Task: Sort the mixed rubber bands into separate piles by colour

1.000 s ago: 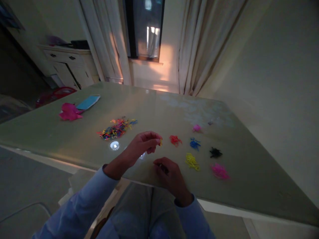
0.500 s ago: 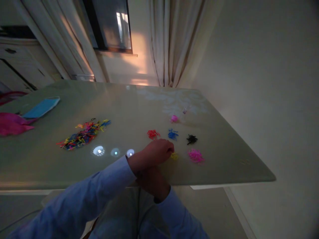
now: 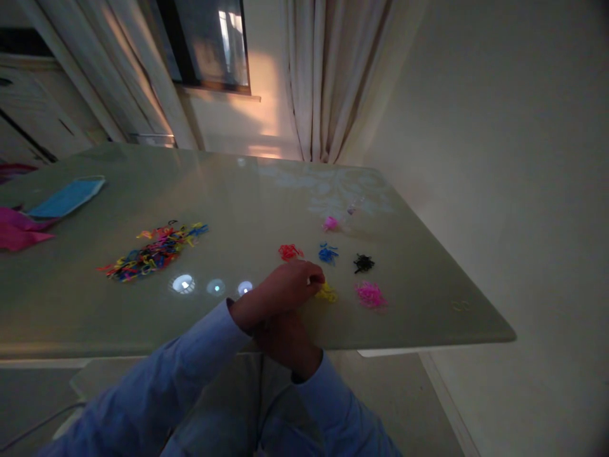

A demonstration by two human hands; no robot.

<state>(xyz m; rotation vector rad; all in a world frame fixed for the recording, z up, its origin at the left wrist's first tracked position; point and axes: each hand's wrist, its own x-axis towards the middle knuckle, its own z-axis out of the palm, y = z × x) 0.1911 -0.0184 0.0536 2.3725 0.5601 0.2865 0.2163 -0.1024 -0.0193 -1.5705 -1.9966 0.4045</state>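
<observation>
My left hand [image 3: 295,282] reaches over the table with its fingers curled into a pinch, at the edge of a small pile of yellow rubber bands [image 3: 327,292]. Whatever the fingertips hold is too small to name. Beneath the left wrist rests my right hand [image 3: 285,339], near the table's front edge, its fingers hidden. Around them lie separate piles of red rubber bands [image 3: 289,252], blue ones [image 3: 328,253], black ones [image 3: 364,263] and pink ones [image 3: 371,294]. A mixed heap of coloured rubber bands [image 3: 155,254] spreads out to the left.
Behind the piles sit a bright pink bundle [image 3: 330,223] and a small clear item [image 3: 351,209]. A blue face mask [image 3: 69,198] and a pink cloth-like piece [image 3: 21,228] lie far left. Faint yellow bands [image 3: 460,306] rest near the right edge of the glossy table [image 3: 419,317].
My left hand has drawn back slightly to the left, uncovering more of the yellow pile. The whole view has shifted a little. My right hand stays under the left wrist.
</observation>
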